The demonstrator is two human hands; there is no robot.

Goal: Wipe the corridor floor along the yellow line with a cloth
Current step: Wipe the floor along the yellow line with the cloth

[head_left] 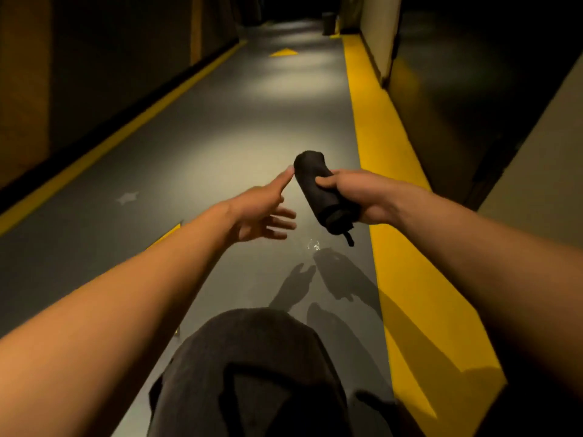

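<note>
While the cloth (325, 192) sits rolled in the clenched right hand (356, 197), held in the air above the floor (220, 127), the open left hand (262, 216) touches its tip. Best unroll it flat, then press down beside the yellow line (407, 247).

floor (220, 127) ahead open | bin (328, 23) far end; wall (375, 36) rt

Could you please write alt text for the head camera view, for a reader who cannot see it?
A person's right hand grips a rolled dark cloth above a dim corridor's grey floor, while the open left hand touches the roll's far end with a fingertip. A wide yellow line runs along the right, with a small wet patch below the cloth.
</note>
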